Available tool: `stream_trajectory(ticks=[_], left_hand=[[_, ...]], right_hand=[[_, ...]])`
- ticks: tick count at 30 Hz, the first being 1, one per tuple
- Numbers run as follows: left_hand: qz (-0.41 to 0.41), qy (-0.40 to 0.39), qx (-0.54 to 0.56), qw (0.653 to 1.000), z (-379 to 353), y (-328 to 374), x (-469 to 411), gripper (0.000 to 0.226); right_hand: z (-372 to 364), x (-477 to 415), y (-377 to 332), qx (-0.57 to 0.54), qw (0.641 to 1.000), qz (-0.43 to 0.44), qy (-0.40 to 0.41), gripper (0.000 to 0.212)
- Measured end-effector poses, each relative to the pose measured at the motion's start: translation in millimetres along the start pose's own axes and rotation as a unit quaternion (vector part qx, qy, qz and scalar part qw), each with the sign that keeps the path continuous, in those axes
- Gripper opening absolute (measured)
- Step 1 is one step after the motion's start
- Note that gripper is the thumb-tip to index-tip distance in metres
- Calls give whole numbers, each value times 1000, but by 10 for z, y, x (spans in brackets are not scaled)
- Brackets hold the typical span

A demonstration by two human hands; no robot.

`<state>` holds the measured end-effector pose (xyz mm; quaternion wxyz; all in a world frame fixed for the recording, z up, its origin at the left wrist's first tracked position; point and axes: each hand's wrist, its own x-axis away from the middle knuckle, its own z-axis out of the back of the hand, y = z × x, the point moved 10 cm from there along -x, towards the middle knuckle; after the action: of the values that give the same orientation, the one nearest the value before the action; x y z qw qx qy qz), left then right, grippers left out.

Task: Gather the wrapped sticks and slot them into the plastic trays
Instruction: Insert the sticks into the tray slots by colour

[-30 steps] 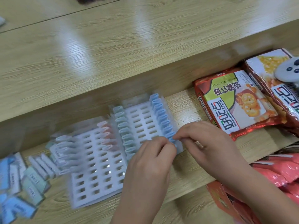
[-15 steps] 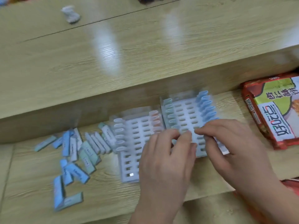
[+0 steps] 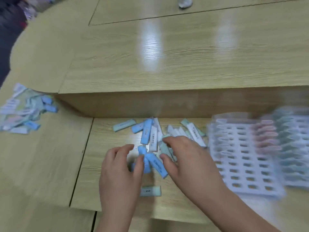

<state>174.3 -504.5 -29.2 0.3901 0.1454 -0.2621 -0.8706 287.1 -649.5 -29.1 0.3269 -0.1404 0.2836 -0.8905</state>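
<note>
A loose pile of wrapped sticks (image 3: 149,133), blue, white and pale green, lies on the lower desk shelf. My left hand (image 3: 119,169) is curled over the pile's near end, thumb and fingers round a blue stick (image 3: 142,152). My right hand (image 3: 189,163) reaches in beside it, its forefinger and thumb closing on a pale green stick (image 3: 164,148). One more stick (image 3: 150,191) lies alone nearer to me. To the right lie two white slotted plastic trays (image 3: 242,158), blurred, with sticks standing in rows along some of their columns; the far tray (image 3: 294,148) is cut off by the frame.
A second heap of wrapped sticks (image 3: 25,111) sits on the desk at far left. The raised wooden upper desk (image 3: 167,56) and its front wall run behind the shelf. A crumpled wrapper (image 3: 184,2) lies at the top edge.
Both hands have left the trays and moved left to the loose pile of sticks. The view swung left, so the snack bags are out of frame and the trays sit at the right.
</note>
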Motion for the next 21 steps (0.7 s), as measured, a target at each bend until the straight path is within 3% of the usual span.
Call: stream_trajectory(ticks=[7, 12, 17, 21], left_hand=[[52, -77, -29, 995, -296, -231, -236, 41], [65, -102, -66, 990, -374, -213, -302, 27], [84, -107, -59, 989, -382, -246, -401, 16], [143, -80, 85, 983, -322, -395, -430, 17]], right_hand=[[-318, -489, -103, 90, 993, -71, 27, 47], [-405, -799, -111, 167, 977, -129, 38, 54], [-441, -868, -31, 105, 980, -156, 60, 33], [-425, -871, 109, -13, 980, -187, 60, 18]])
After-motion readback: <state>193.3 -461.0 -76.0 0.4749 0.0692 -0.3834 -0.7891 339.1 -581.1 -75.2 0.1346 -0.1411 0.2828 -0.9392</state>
